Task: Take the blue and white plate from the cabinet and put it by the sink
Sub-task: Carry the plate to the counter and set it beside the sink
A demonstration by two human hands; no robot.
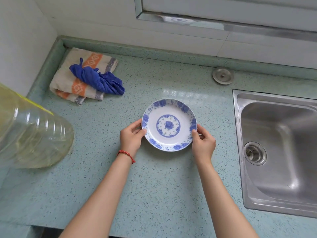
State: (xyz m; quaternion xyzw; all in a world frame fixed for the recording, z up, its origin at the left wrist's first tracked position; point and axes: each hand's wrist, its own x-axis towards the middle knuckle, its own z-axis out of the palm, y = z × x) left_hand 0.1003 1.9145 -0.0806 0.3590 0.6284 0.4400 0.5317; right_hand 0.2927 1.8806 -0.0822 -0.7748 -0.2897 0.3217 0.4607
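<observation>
The blue and white plate (169, 124), round with blue flowers on its rim and centre, lies flat on the speckled green countertop (154, 186), left of the steel sink (277, 148). My left hand (131, 137) grips the plate's left rim with thumb on top. On the opposite rim sits my right hand (203, 142), holding it the same way. A red bead bracelet circles my left wrist. No cabinet is in view.
A folded orange-striped towel (68, 83) with a blue cloth (99, 79) on it lies at the back left. A large clear plastic bottle (29, 134) lies at the left edge. A round metal sink cover (223, 75) sits behind the sink. Tiled wall runs along the back.
</observation>
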